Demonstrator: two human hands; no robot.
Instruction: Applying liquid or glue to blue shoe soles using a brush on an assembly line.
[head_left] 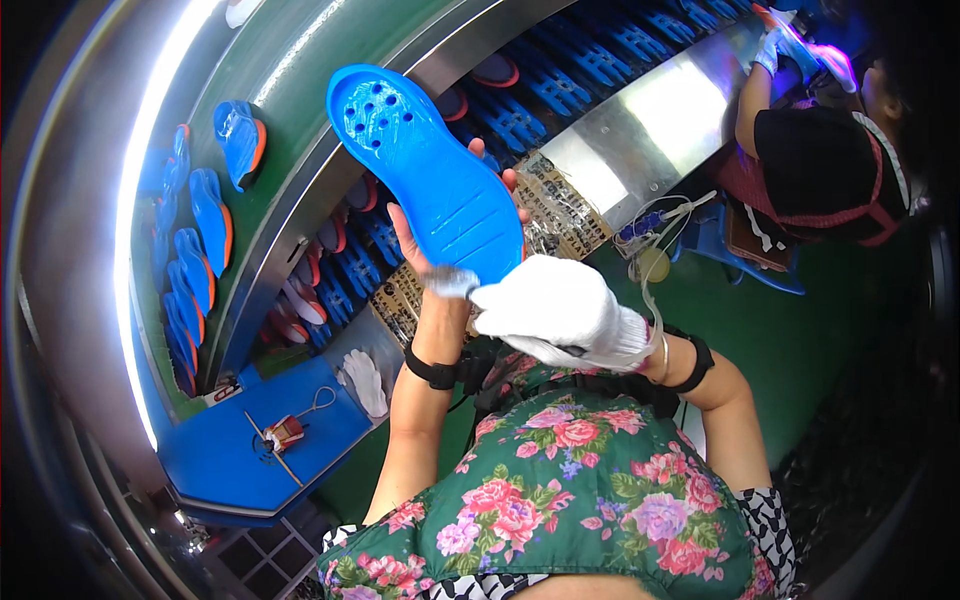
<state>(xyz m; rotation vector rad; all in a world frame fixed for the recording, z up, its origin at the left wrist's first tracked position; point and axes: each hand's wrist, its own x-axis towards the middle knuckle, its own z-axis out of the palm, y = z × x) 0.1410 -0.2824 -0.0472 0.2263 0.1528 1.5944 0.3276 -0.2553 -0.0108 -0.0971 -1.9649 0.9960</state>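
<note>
Soles [238, 140] lie on the conveyor [288, 112], left of the held sole [455, 190].

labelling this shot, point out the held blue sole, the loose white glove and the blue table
blue sole [434, 178]: head view, middle
loose white glove [365, 382]: head view, middle
blue table [215, 457]: head view, bare top

You're in what looks like a footwear workshop: you hold a blue sole [450, 190], orange-edged soles [208, 218] line a green surface [290, 120], and a gloved co-worker [820, 160] is busy nearby

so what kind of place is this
Probably a shoe factory: the left hand holds a blue sole-shaped piece, similar pieces line a green surface, and a co-worker is nearby.
</note>
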